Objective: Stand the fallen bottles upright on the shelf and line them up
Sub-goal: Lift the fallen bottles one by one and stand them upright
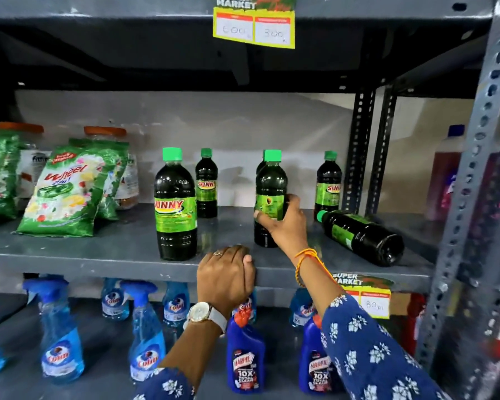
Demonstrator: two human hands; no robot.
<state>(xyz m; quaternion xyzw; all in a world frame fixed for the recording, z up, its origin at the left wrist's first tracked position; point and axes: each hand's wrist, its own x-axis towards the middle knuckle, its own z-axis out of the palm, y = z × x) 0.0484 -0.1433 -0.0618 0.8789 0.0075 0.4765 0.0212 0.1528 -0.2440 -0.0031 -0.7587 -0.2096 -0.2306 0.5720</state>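
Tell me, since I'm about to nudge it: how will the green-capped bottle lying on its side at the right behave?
The fallen bottle is round and smooth, so a sideways nudge would probably roll it. It looks full of dark liquid, so likely heavy for its size. Its base sits near the shelf front edge, so it might roll off.

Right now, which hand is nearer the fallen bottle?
Right. The right hand grips an upright bottle just left of the fallen bottle; the left hand rests on the shelf edge, farther left.

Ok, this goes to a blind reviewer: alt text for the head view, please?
A person's right hand grips an upright green-capped bottle on a grey shelf, while the left hand rests on its front edge. One bottle lies fallen at right; others stand.
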